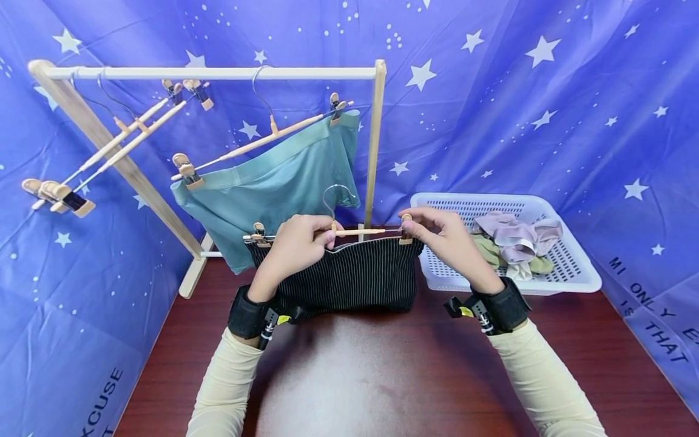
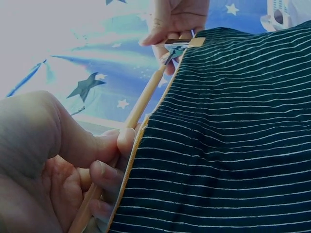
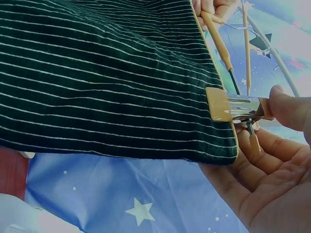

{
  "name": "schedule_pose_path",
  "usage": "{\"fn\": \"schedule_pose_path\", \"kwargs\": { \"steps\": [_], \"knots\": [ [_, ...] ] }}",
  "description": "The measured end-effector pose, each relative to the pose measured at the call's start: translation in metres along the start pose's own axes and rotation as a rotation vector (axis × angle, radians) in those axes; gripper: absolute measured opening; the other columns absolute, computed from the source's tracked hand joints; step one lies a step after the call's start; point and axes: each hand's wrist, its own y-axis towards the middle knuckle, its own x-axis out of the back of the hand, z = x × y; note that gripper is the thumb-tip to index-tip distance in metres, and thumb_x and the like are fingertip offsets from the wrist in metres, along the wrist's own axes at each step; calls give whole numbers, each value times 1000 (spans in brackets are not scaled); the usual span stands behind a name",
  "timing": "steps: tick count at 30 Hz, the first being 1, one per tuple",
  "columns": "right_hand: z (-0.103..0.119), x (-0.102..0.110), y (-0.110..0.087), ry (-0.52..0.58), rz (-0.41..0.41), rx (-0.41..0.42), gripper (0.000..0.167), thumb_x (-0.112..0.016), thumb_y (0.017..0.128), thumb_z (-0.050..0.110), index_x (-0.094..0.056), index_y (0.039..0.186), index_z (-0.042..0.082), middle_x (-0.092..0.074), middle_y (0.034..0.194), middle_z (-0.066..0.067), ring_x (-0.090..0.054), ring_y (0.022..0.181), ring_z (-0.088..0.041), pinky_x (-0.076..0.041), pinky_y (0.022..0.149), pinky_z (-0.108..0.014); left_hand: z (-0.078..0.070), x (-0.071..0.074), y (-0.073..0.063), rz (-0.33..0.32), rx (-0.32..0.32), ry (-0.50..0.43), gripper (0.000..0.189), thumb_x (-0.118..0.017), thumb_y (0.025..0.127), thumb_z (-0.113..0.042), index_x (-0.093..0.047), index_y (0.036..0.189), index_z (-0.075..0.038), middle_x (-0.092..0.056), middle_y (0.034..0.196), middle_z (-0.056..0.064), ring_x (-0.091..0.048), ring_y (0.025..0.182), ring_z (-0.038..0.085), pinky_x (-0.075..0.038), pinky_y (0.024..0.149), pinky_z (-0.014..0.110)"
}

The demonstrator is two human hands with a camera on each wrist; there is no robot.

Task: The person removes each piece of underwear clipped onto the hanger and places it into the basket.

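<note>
A black garment with thin white stripes (image 1: pixel 349 282) hangs from a clip hanger (image 1: pixel 357 232) over the front of the table. My left hand (image 1: pixel 297 243) grips the hanger's bar near its middle, just under the wire hook; in the left wrist view, thumb and fingers curl round the wooden bar (image 2: pixel 146 97). At the right end, my right hand (image 1: pixel 445 238) pinches the hanger clip (image 1: pixel 406 230). The right wrist view shows that clip's wooden pad (image 3: pixel 218 104) over the garment's top edge near its corner, with my thumb at the clip's handle. A second clip (image 1: pixel 260 235) sits at the left end.
Behind the garment stands a wooden rack (image 1: pixel 218 73). Green shorts (image 1: pixel 273 176) hang on it from a clip hanger, and two bare clip hangers (image 1: pixel 122 136) hang at its left. A white plastic basket (image 1: pixel 579 273) with crumpled clothes (image 1: pixel 516 240) sits on the table at the right.
</note>
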Motion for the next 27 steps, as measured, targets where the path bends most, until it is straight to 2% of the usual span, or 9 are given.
{"fn": "schedule_pose_path", "kwargs": {
  "steps": [7, 11, 18, 22, 27],
  "knots": [
    [-1, -1, 0, 45, 64, -36, 29, -65, 101, 20, -69, 127, 7, -74, 103, -11, -69, 82, -9, -49, 66, -22, 0, -1, 0, 23, -2, -13, 25, -62, 98, -12, -65, 73, -20, -74, 88, -7, -59, 72, 13, -41, 65, 31],
    [-1, 0, 0, 52, 67, -16, 22, -64, 102, 17, -71, 119, 5, -74, 98, -13, -68, 79, -9, -49, 65, -21, -2, -1, 2, 32, -10, -5, 23, -62, 98, -13, -67, 76, -20, -70, 81, -7, -58, 71, 13, -42, 65, 32],
    [-2, -2, 1, 38, 34, 12, 15, -62, 102, 10, -71, 109, 1, -75, 96, -16, -66, 79, -6, -51, 70, -17, -6, -1, 3, 40, -4, 1, 22, -60, 98, -11, -67, 78, -19, -65, 73, -6, -56, 67, 14, -42, 63, 32],
    [0, -4, 0, -1, 2, 4, 14, -63, 101, 9, -72, 108, 1, -75, 96, -16, -63, 75, -6, -48, 68, -16, -6, -4, 3, 45, 4, -9, 24, -60, 99, -13, -66, 76, -19, -70, 83, -7, -56, 69, 13, -41, 63, 31],
    [0, -6, 0, 2, -25, -21, 14, -63, 101, 10, -71, 107, 0, -75, 94, -17, -66, 75, -6, -50, 69, -15, -4, -7, 3, 37, 5, -15, 25, -61, 98, -12, -64, 74, -20, -73, 90, -7, -58, 71, 14, -42, 64, 31]
  ]
}}
